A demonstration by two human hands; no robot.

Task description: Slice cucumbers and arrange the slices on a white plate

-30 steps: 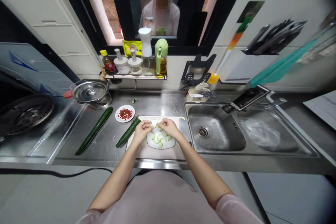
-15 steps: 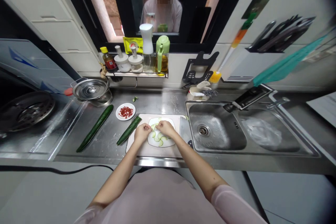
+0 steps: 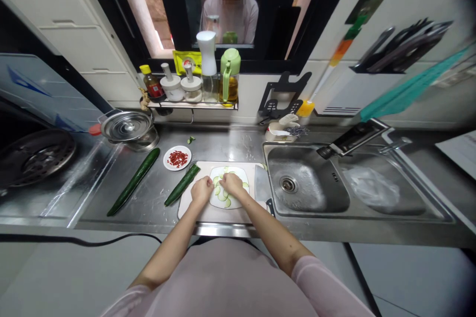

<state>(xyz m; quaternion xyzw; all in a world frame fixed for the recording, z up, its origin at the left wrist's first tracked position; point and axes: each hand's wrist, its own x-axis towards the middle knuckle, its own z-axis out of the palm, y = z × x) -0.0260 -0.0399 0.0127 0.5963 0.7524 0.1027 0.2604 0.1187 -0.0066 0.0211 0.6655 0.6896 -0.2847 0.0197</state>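
Note:
A white plate (image 3: 235,204) with pale green cucumber slices (image 3: 221,196) spread over it lies on a light cutting board (image 3: 201,215). At the plate's left edge is my left hand (image 3: 203,189), its fingers pinched together. Above the slices my right hand (image 3: 231,183) is also closed, fingertips pointing down and left towards the other hand. Whatever either pinch holds is too small or hidden to make out. A cut piece of cucumber (image 3: 182,185) rests partly on the board, left of my left hand. By the board's right edge lies a knife (image 3: 262,183), its blade flat.
A whole cucumber (image 3: 134,182) and a small dish of red chopped pieces (image 3: 177,158) sit to the left. Behind them stands a lidded steel pot (image 3: 130,129). A double sink (image 3: 308,178) borders the board's right side. Seasoning bottles line a wall shelf (image 3: 193,104).
My right hand has shifted slightly left and down over the plate. My left hand stays by the plate's left edge, its wrist turned a little.

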